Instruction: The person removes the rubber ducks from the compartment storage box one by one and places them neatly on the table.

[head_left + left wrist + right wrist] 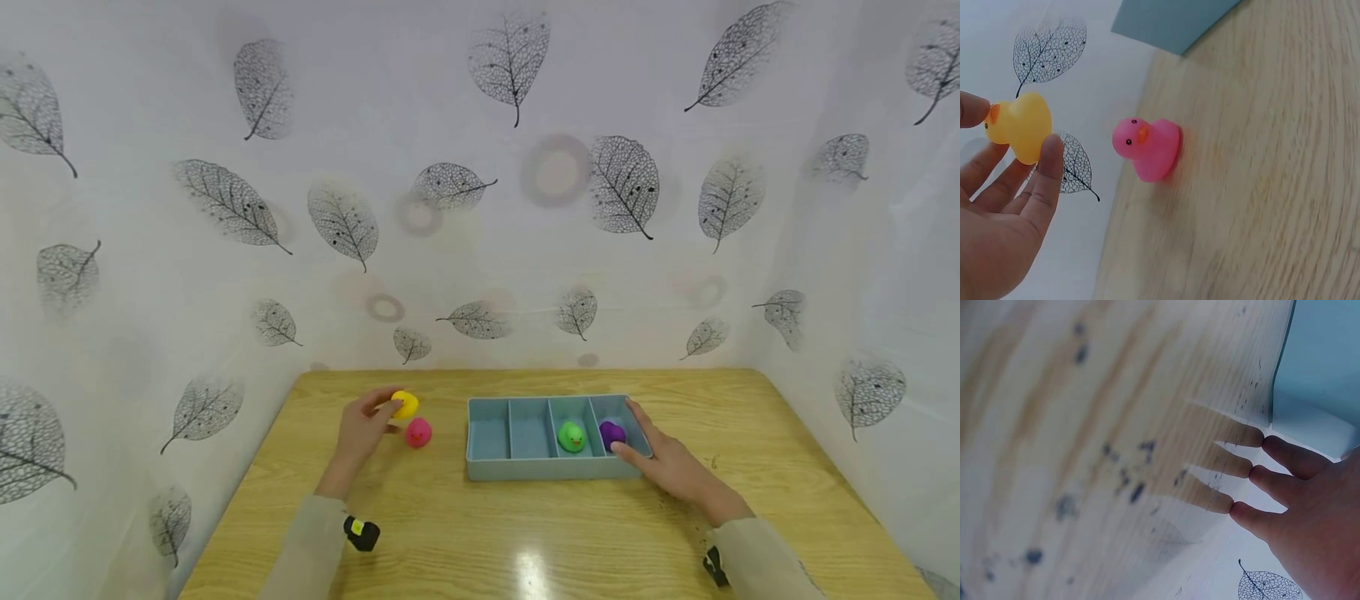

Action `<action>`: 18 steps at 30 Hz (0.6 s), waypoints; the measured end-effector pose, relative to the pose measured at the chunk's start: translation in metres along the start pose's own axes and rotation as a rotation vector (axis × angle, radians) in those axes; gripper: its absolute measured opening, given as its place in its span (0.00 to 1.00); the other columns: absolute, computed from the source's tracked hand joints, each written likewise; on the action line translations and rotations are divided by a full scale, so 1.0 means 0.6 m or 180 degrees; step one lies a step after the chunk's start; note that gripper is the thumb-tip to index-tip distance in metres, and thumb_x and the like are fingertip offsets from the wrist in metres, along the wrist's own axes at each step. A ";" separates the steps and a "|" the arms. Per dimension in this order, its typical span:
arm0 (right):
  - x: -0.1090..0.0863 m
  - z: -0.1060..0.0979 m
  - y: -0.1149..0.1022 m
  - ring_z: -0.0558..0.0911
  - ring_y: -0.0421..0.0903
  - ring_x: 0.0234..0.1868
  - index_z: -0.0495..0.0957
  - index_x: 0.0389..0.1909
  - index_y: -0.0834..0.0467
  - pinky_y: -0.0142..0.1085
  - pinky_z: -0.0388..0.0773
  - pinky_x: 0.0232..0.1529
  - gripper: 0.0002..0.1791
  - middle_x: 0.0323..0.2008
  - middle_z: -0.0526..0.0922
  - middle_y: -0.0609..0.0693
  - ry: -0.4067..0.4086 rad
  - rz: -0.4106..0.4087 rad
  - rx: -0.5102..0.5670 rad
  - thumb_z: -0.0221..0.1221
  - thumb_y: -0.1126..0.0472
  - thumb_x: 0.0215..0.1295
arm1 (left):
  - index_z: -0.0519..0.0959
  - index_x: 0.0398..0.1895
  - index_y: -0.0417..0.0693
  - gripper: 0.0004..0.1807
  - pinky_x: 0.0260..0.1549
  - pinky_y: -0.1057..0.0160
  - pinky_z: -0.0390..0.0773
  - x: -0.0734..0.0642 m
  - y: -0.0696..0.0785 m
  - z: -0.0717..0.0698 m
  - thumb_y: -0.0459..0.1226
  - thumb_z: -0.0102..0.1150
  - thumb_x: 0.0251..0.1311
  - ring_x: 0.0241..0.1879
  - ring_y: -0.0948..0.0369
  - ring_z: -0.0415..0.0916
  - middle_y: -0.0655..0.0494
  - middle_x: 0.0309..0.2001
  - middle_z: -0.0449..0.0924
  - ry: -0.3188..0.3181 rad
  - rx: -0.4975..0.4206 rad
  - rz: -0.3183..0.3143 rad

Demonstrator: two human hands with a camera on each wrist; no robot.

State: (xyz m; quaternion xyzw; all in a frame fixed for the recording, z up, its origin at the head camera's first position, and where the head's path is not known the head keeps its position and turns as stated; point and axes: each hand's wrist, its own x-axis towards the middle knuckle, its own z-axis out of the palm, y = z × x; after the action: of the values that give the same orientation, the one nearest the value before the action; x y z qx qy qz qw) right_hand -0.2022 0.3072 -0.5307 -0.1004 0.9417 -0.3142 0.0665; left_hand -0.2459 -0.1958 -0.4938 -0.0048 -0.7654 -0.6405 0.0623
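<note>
My left hand [358, 429] pinches a yellow rubber duck [406, 405] between thumb and fingers; the left wrist view shows this duck raised, its orange beak by the thumb. Just beside it a pink rubber duck [418, 432] sits on the table. My right hand [675, 467] holds the right end of a blue-grey divided tray [555, 470], thumb over the rim and fingers along the outer side. In the right wrist view several fingertips touch the tabletop. The rightmost compartment has a purple duck [612, 433], partly behind the thumb. A green duck [572, 437] sits one compartment to the left.
The tray's two left compartments [529, 429] show bare bottoms. Beneath everything is a wooden table [450, 533], dark-specked near the right hand. A white leaf-patterned sheet [450, 250] rises behind the table and on both sides.
</note>
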 end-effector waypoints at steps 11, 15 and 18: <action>0.002 -0.001 0.002 0.61 0.81 0.75 0.31 0.87 0.45 0.78 0.62 0.68 0.50 0.81 0.51 0.73 -0.0029 0.0046 0.0015 0.49 0.33 0.79 | 0.82 0.58 0.29 0.16 0.33 0.63 0.90 -0.001 -0.024 -0.014 0.29 0.62 0.71 0.38 0.71 0.83 0.33 0.58 0.83 0.0166 -0.0027 -0.0033; 0.002 0.000 0.002 0.61 0.81 0.74 0.31 0.87 0.45 0.78 0.62 0.68 0.50 0.81 0.51 0.73 -0.0035 0.0048 0.0010 0.49 0.33 0.79 | 0.82 0.58 0.29 0.16 0.33 0.62 0.90 -0.001 -0.032 -0.018 0.28 0.62 0.71 0.38 0.70 0.83 0.33 0.58 0.83 0.0183 -0.0058 -0.0097; 0.002 0.000 0.003 0.62 0.81 0.74 0.31 0.87 0.44 0.77 0.63 0.68 0.50 0.81 0.52 0.73 -0.0027 0.0046 -0.0001 0.49 0.33 0.79 | 0.80 0.60 0.29 0.17 0.34 0.63 0.90 -0.002 -0.037 -0.022 0.29 0.62 0.72 0.38 0.70 0.83 0.32 0.59 0.82 0.0139 -0.0108 -0.0153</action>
State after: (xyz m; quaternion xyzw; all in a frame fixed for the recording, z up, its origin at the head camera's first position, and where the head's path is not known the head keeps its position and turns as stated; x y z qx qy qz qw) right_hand -0.2038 0.3082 -0.5318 -0.0951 0.9421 -0.3132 0.0727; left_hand -0.2455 -0.2125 -0.5136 0.0266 -0.7528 -0.6546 0.0634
